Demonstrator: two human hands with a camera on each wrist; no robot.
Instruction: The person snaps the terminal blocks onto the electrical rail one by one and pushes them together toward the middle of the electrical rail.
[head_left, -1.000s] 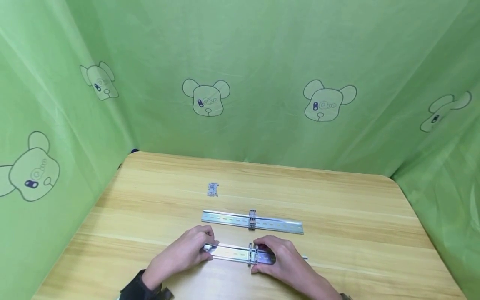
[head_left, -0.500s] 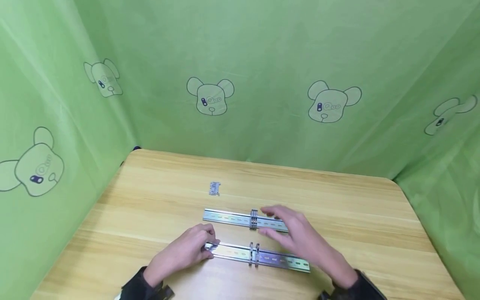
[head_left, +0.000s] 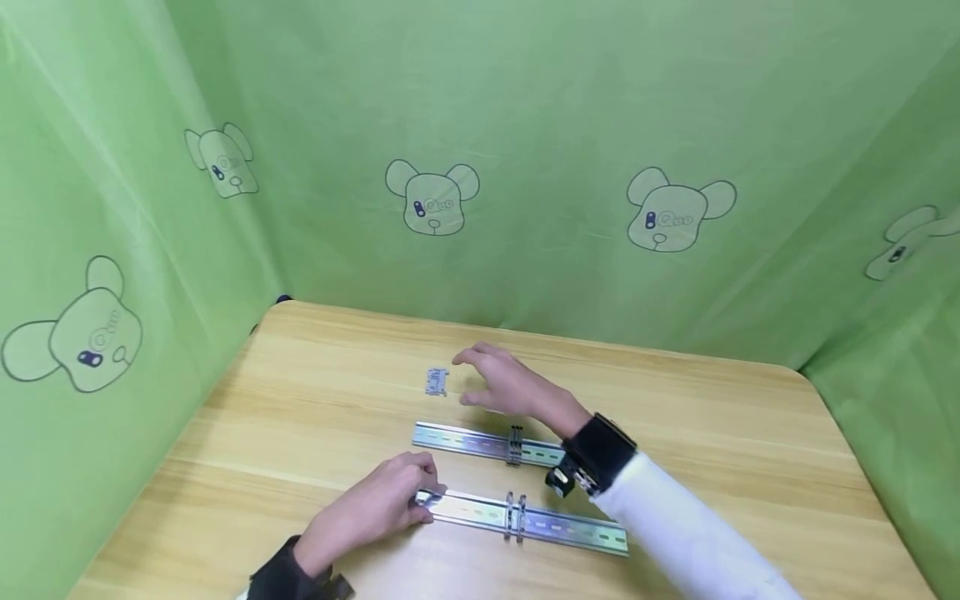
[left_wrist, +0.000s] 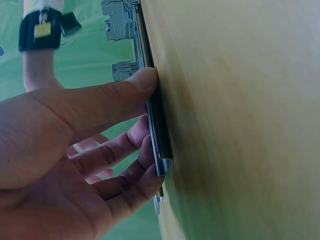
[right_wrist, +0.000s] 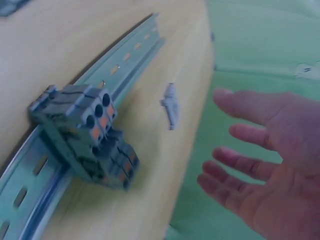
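Observation:
My left hand (head_left: 386, 498) pinches the left end of the nearer slotted metal DIN rail (head_left: 573, 530) between thumb and fingers. Two thin grey terminal blocks (head_left: 515, 517), slightly apart, stand near the middle of that rail. Above the table, my right hand (head_left: 506, 383) reaches over the farther rail with fingers spread and nothing held. Just left of its fingertips lies a loose grey terminal block (head_left: 437, 382), flat on the wood. In the right wrist view the farther DIN rail (right_wrist: 127, 57) carries a tight group of grey terminal blocks (right_wrist: 90, 135) with orange parts.
The wooden table (head_left: 247, 467) has green curtains (head_left: 525, 100) printed with bear heads at its back and sides. The farther rail lies between the nearer rail and the loose block. My right forearm hides the farther rail's right end.
My right hand has let go of the terminal block on the nearer rail and moved up and left, past the farther rail, towards the loose block. My left hand keeps its grip.

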